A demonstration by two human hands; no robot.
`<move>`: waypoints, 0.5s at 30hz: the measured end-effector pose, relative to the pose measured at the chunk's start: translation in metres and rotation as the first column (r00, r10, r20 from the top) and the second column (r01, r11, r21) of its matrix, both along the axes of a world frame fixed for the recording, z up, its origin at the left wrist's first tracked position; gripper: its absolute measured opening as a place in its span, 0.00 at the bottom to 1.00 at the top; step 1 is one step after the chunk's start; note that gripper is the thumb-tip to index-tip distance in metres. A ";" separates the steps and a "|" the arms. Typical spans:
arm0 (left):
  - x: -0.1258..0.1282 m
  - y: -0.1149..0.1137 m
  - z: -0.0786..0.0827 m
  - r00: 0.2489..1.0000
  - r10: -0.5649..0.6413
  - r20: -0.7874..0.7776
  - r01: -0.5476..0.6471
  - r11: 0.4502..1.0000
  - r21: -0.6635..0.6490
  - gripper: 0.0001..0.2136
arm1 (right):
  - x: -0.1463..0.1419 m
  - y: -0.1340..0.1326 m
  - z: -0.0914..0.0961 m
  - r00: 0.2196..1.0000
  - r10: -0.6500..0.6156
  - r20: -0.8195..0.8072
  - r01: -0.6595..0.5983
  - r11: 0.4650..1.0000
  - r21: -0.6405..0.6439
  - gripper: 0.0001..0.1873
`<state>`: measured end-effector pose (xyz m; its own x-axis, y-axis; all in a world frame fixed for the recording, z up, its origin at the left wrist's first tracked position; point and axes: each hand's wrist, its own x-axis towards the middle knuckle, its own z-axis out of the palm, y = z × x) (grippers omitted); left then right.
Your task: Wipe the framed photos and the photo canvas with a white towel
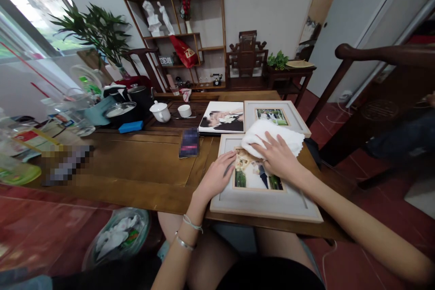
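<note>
Far left: a potted plant (95,27) by the window, and tea things crowd that end of the wooden table (136,163): a white teapot (160,111), 1 white cup (184,110), a blue box (131,126). A bin (117,235) with white scraps sits on the floor under the table edge.

Centre: the left hand (215,176) lies flat and unclenched. Its fingertips rest on the left border of the near frame (265,204), pinning it and gripping nothing. This frame lies face up at the table's near edge, just above the knees.

Beyond it lie 2 more pictures side by side: an unframed print (222,118) and a far frame (295,115). Neither hand touches them.

Right of centre: the white cloth (272,138) is bunched over the near frame's top edge and spills toward the far frame. The right hand (278,156) is palm down with fingers spread, pressing the cloth's near part onto the upper glass. It is not closed around the cloth.

Our read on progress: of 3 pictures, only the near frame is being wiped. The cloth covers just its upper strip. The lower glass and border lie bare, and we cannot tell from shine or dust whether they have been gone over. The same holds for the other 2.
</note>
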<state>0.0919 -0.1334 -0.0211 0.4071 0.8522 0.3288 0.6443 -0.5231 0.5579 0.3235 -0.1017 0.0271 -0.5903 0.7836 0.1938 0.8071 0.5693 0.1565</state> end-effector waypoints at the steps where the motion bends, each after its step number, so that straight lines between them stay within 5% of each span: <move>1: 0.000 -0.001 0.001 1.000 -0.003 0.028 0.003 1.000 0.002 0.18 | -0.006 0.001 0.001 1.000 0.015 0.006 -0.015 1.000 -0.018 0.36; 5: -0.001 -0.003 0.005 0.970 0.080 0.228 -0.096 0.994 0.060 0.16 | -0.034 -0.001 0.003 0.994 0.110 0.005 -0.108 0.986 -0.130 0.38; 10: -0.006 0.001 -0.003 0.806 0.200 0.556 -0.249 0.969 0.012 0.12 | -0.054 -0.023 0.005 0.957 0.287 -0.042 -0.288 0.918 -0.274 0.39; 15: -0.013 0.003 -0.005 0.625 0.342 0.702 -0.293 0.936 -0.195 0.15 | -0.022 -0.077 0.028 0.835 0.514 -0.198 -0.544 0.713 -0.442 0.36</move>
